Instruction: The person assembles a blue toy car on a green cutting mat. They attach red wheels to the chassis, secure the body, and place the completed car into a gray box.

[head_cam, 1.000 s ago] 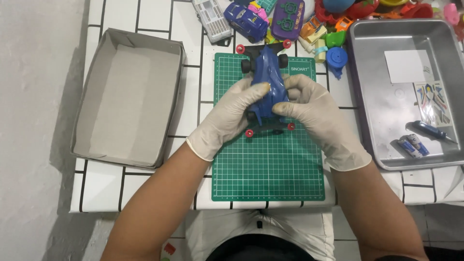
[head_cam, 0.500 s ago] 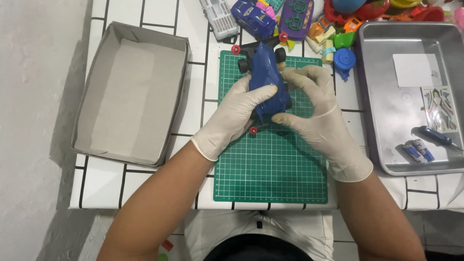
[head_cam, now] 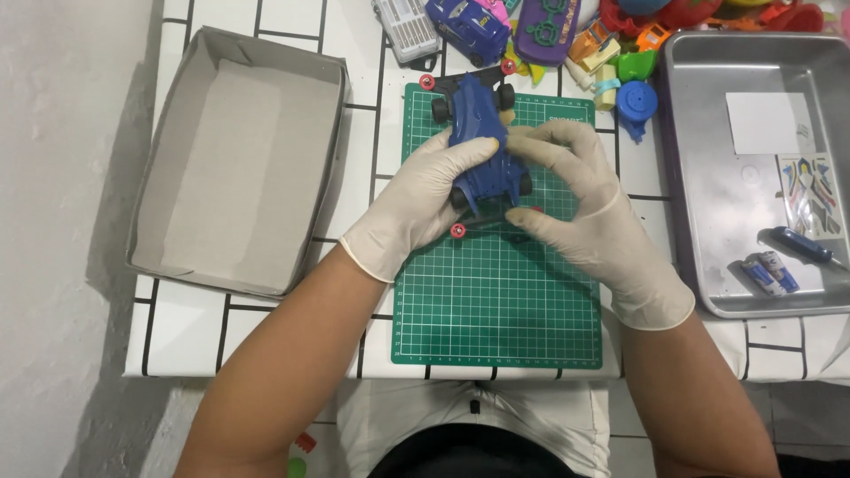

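Observation:
A blue toy race car [head_cam: 479, 142] with black wheels and small red rollers rests over the upper part of a green cutting mat [head_cam: 496, 292]. My left hand [head_cam: 421, 204], in a pale glove, grips the car's left side with the thumb over its body. My right hand [head_cam: 575, 195], gloved too, clasps the car's right side and rear, fingers curled over the top. Both hands hold the car just above the mat.
An empty grey cardboard box [head_cam: 239, 159] lies left of the mat. A metal tray [head_cam: 708, 177] on the right holds a white paper, a sticker sheet, a screwdriver [head_cam: 801, 248] and two batteries [head_cam: 768, 273]. Several colourful toys [head_cam: 549, 31] crowd the table's far edge.
The hands have shifted slightly on the car, the right fingers now curled more over its top. The view has moved a little, so the mat sits lower in frame.

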